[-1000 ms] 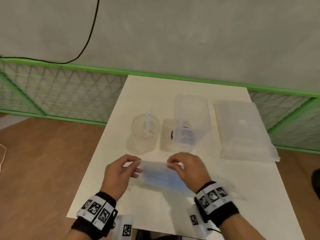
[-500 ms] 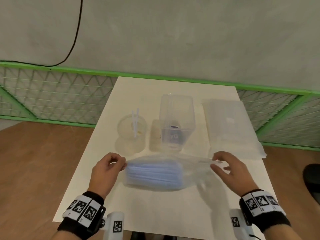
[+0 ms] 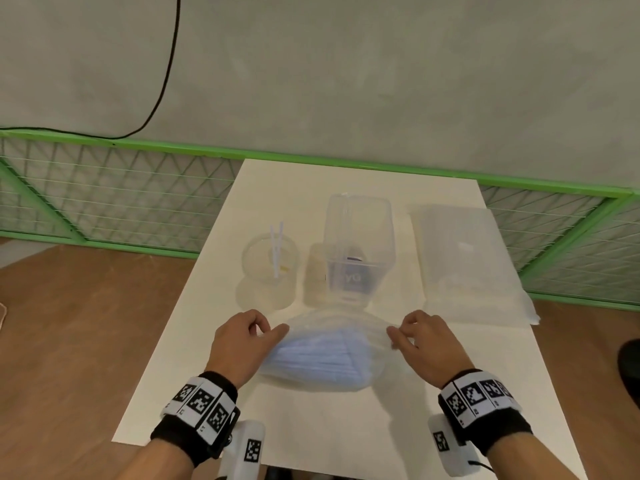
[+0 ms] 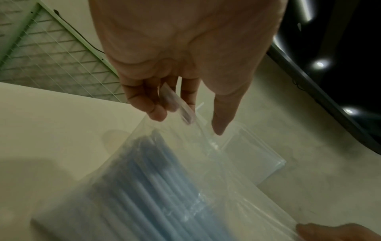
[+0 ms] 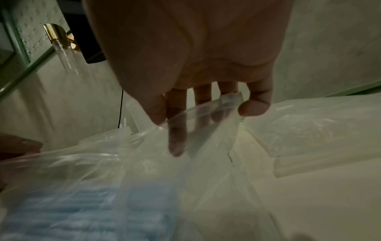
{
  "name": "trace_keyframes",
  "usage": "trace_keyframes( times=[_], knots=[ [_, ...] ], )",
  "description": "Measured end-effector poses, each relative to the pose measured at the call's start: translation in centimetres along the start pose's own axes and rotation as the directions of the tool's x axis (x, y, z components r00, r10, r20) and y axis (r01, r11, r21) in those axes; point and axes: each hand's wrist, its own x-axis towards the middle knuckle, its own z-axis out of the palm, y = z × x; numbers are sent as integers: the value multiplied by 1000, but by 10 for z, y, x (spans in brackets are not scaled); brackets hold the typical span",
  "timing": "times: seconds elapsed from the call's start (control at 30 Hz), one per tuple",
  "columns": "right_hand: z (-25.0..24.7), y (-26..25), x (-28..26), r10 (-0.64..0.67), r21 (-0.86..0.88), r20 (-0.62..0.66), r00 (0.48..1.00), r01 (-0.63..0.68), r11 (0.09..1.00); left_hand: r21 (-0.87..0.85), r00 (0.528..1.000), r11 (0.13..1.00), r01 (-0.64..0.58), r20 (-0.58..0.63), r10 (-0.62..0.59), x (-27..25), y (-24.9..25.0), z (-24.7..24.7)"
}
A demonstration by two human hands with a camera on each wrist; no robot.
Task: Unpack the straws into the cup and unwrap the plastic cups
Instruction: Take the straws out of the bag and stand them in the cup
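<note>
While the bag (image 3: pixel 325 344) of blue straws (image 3: pixel 322 358) lies on the table (image 3: pixel 346 427), left hand (image 3: pixel 239 344) and right hand (image 3: pixel 426 344) each pinch its rim

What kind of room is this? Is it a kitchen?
Probably not a kitchen; more likely a test or recording room. A bare white table stands by a plain grey wall and green wire fencing.

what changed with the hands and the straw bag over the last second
The right hand slid out along the top edge of the bag of blue straws, away from the left hand, then came part of the way back. The bag now bulges between them. Both hands kept their pinch on that edge throughout. The round cup with two straws, the tall container and the wrapped cups stayed put.
</note>
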Motion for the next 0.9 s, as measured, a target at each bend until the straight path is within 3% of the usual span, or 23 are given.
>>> trace_keyframes(
  times=[0.13,0.27,0.37,0.5,0.57,0.7,0.77,0.83,0.9],
  knots=[
    [-4,-10,3,111,-27,-68,992,-113,993,39,1000,999,-23,3,22,-1,2,0],
    [-10,-18,-5,-90,12,-38,995,90,996,33,998,998,-54,-24,55,0,0,-6],
    [-8,-22,-8,-161,40,-11,987,161,986,36,993,993,-115,-25,116,-2,1,-11],
    [4,-24,-5,-195,-56,-214,957,187,981,96,989,985,-142,-29,145,-4,-2,-12],
    [14,-26,-3,-209,-110,-236,949,188,976,183,969,951,-248,25,247,-3,-10,-10],
    [21,-29,1,-94,-217,-130,987,64,974,72,885,890,-449,171,433,-2,-24,-8],
    [16,-28,1,-28,-225,-102,994,4,974,120,862,862,-493,204,464,0,-31,-12],
    [14,-29,1,19,-164,-77,997,-31,986,277,869,828,-488,244,431,1,-39,-15],
    [13,-32,0,51,-100,-28,998,-54,994,451,911,791,-413,206,358,0,-44,-13]
  ],
)
